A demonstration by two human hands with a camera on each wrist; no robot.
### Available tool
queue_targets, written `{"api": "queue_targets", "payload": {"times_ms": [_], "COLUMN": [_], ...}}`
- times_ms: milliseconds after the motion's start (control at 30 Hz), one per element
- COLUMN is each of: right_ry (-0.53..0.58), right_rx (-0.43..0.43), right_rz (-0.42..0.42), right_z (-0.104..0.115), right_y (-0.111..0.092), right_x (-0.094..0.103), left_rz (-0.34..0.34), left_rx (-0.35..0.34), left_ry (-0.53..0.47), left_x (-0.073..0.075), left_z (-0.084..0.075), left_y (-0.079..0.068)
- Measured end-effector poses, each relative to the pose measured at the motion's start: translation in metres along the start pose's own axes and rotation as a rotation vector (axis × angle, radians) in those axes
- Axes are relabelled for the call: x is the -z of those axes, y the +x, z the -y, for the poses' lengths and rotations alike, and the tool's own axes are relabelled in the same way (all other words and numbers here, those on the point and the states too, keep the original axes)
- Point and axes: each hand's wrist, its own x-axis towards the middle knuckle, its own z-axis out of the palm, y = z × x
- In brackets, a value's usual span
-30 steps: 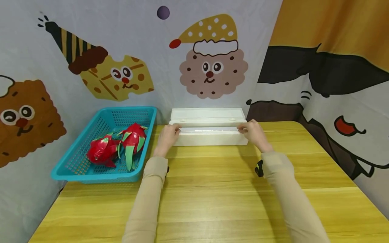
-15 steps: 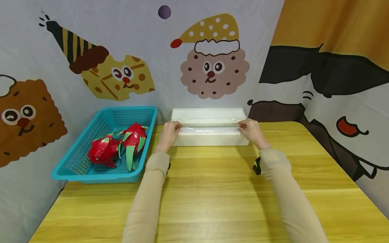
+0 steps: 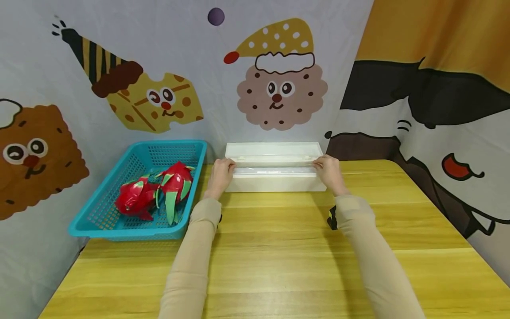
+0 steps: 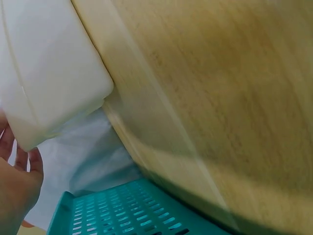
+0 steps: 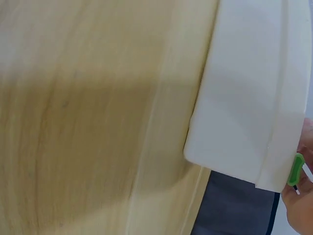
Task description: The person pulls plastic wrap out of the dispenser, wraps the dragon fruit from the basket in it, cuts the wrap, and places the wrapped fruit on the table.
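Note:
At the table's back stands a long white plastic wrap dispenser [image 3: 275, 184], its lid [image 3: 275, 149] raised against the wall. A strip of clear plastic wrap [image 3: 275, 170] spans its opening. My left hand [image 3: 220, 175] pinches the wrap at the left end, fingers curled by the box's corner. At the other end my right hand [image 3: 328, 170] pinches it likewise. The right wrist view has a small green piece [image 5: 295, 170] beside the right fingers. Both wrist views show the dispenser's smooth front wall [image 4: 54, 63]; the fingertips are partly hidden behind it.
A blue perforated basket [image 3: 131, 233] sits on the left of the wooden table [image 3: 275, 266], close to my left forearm. Two shiny red dragon fruits [image 3: 137, 198] with green tips lie inside. A cartoon-printed cloth [image 3: 215, 88] hangs right behind the dispenser.
Both hands stay at the dispenser's ends, shifting only slightly. The right forearm has swung a little to the left. The strip of wrap shows a bit more plainly between the hands.

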Motion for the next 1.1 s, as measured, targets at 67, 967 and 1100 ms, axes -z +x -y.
{"api": "queue_targets", "payload": {"times_ms": [67, 967, 1100], "right_ry": [0.035, 0.658, 0.692], "right_rx": [-0.042, -0.360, -0.373], "right_rz": [0.003, 0.006, 0.004], "right_z": [0.000, 0.007, 0.017], "right_y": [0.001, 0.005, 0.008], "right_x": [0.001, 0.014, 0.022], "left_rz": [0.006, -0.063, -0.074], "left_rx": [0.011, 0.027, 0.030], "left_ry": [-0.016, -0.450, -0.454], "left_x": [0.000, 0.000, 0.003], "left_z": [0.000, -0.005, -0.006], "left_y": [0.000, 0.007, 0.009]}}
